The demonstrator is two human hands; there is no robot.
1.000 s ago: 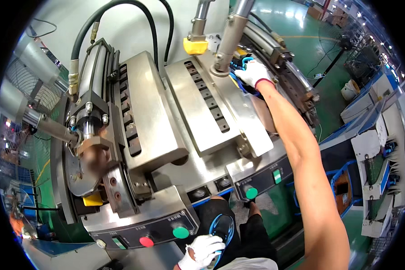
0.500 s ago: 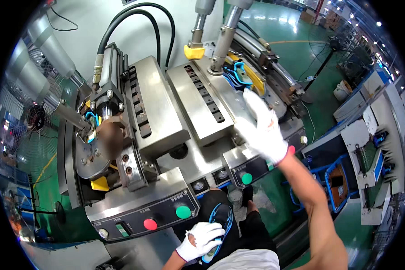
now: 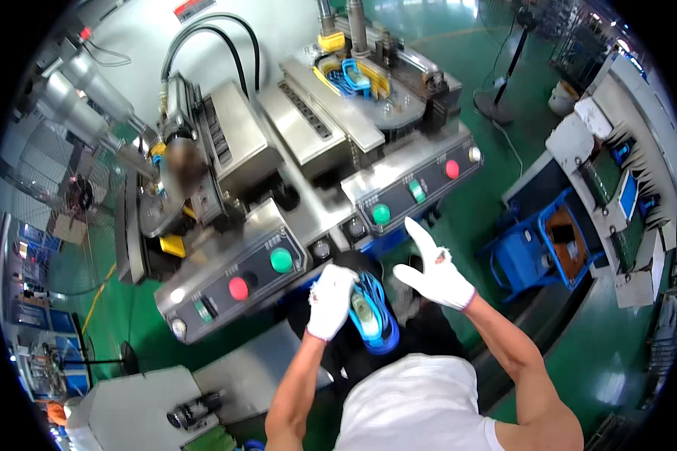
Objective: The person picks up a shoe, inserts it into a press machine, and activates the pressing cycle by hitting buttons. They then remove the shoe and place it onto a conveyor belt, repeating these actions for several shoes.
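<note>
A blue-and-black shoe (image 3: pixel 384 322) with a pale inside rests on my lap, its opening facing up. My left hand (image 3: pixel 331 299), in a white glove, is closed on the shoe's left edge near the toe; part of the fingers is hidden. My right hand (image 3: pixel 434 272), also gloved in white, is held out with thumb and fingers spread, holding nothing. It is to the right of the shoe, below a green button (image 3: pixel 381 214) on the machine's right control panel (image 3: pixel 399 197). A similar blue shoe (image 3: pixel 356 77) sits in the machine's right station, amid yellow pads.
The left control panel (image 3: pixel 241 282) carries green and red buttons. Metal cylinders (image 3: pixel 90 105) stand over the left station. At right are a blue cart (image 3: pixel 519 259) and a rack (image 3: pixel 624 188). A grey table (image 3: pixel 139 406) lies at lower left.
My right hand has come down from the machine's right station toward my lap. My left hand has moved up along the shoe, which is now turned. The whole view has shifted.
</note>
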